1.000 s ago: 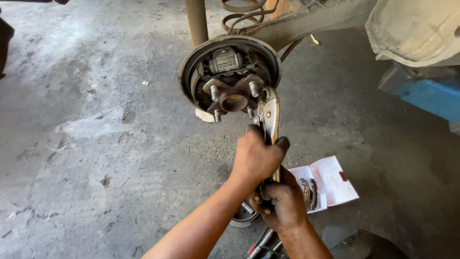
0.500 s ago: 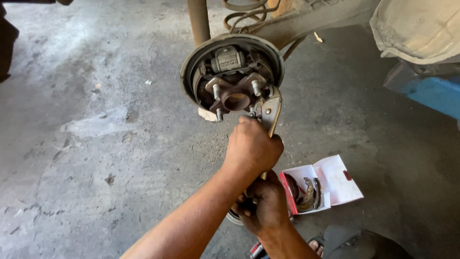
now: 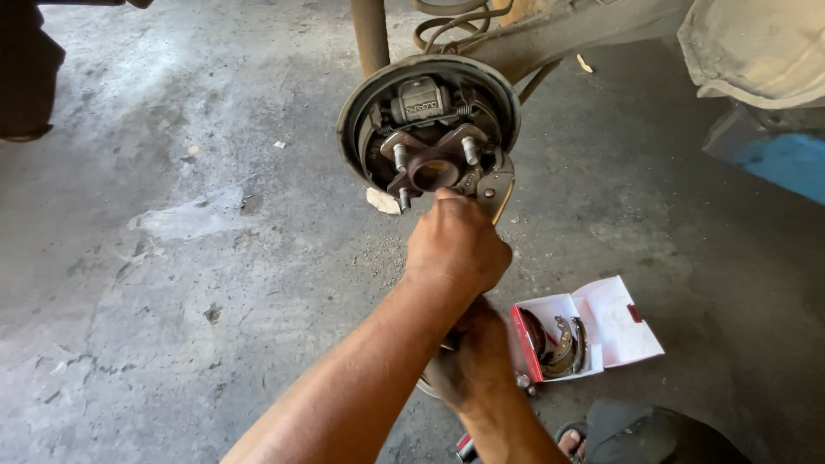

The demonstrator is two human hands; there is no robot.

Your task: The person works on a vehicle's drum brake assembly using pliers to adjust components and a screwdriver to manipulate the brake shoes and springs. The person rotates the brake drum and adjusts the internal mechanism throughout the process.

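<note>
From the head view, your left hand (image 3: 455, 245) has risen closer to the round rusty metal brake backing plate (image 3: 428, 120), fist clamped on the grey curved brake shoe (image 3: 496, 187) at its lower edge. Your right hand (image 3: 464, 361) grips below, contents hidden. Bare concrete floor (image 3: 189, 258) lies left; an open white-and-red cardboard box (image 3: 584, 331) sits right.

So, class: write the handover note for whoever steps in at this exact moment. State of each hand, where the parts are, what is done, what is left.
Left hand: closed around the brake shoe at the lower right of the backing plate.
Right hand: lower down, gripping something hidden behind the left forearm; cannot tell what.
Parts: hub with studs exposed, drum off, wheel cylinder at top. Open box on the floor holds more curved shoes.
Done: drum removed.
Left: the held shoe hangs partly off the plate, not seated.
</note>
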